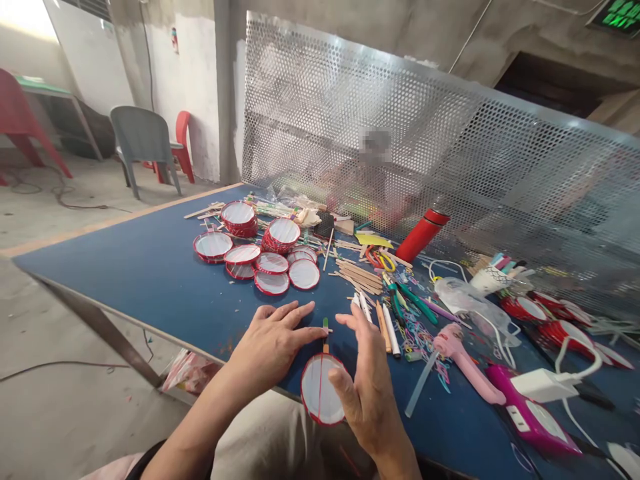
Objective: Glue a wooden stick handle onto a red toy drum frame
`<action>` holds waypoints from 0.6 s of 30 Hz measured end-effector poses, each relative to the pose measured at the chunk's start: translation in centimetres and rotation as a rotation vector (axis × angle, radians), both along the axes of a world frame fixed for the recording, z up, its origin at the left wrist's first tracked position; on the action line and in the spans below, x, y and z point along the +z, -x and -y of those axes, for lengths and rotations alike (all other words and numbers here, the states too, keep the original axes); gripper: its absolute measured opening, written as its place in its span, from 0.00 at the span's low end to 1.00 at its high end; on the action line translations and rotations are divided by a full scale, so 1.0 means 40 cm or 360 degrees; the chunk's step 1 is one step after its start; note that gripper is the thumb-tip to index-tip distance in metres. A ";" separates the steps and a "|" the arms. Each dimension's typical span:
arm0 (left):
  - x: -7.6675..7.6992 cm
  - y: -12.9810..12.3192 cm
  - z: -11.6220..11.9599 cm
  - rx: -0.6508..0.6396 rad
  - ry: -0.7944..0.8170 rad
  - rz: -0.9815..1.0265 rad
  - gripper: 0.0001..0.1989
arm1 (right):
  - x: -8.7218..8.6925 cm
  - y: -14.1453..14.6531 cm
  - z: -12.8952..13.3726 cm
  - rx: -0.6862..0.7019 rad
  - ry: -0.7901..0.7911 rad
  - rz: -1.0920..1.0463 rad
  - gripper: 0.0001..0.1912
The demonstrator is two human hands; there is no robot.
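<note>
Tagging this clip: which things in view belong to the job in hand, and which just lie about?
Job: red-rimmed disc by left hand and right hand; likely other discs, wooden sticks, pink glue gun.
Apparently unrelated: red bottle; gray chair.

Round white disc with a red rim (pixel 316 390) at the blue tabletop's (pixel 135 267) near edge.
A red line runs lengthwise down its face; a narrow orange-and-green neck (pixel 326 348) points away from the body, crossed by a small pale piece (pixel 329 330).
</note>
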State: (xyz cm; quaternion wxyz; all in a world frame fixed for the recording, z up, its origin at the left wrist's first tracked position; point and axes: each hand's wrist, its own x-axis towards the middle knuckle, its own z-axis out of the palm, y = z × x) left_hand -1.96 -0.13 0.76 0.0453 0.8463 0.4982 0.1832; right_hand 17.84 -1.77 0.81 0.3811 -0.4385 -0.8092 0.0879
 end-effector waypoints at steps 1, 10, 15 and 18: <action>-0.002 -0.001 0.000 0.0015 -0.0019 0.0018 0.19 | 0.001 0.002 -0.002 0.0023 0.0048 0.0042 0.40; -0.004 -0.003 0.001 0.0025 -0.0028 0.0000 0.20 | -0.005 0.006 0.006 -0.0044 -0.0036 -0.0087 0.43; 0.005 -0.001 0.001 0.0014 0.0014 -0.0033 0.22 | -0.005 0.003 0.009 -0.0042 -0.0124 -0.0137 0.43; 0.000 0.000 0.001 0.0036 -0.0009 0.0009 0.19 | 0.000 0.007 0.003 0.0016 -0.0017 -0.0007 0.41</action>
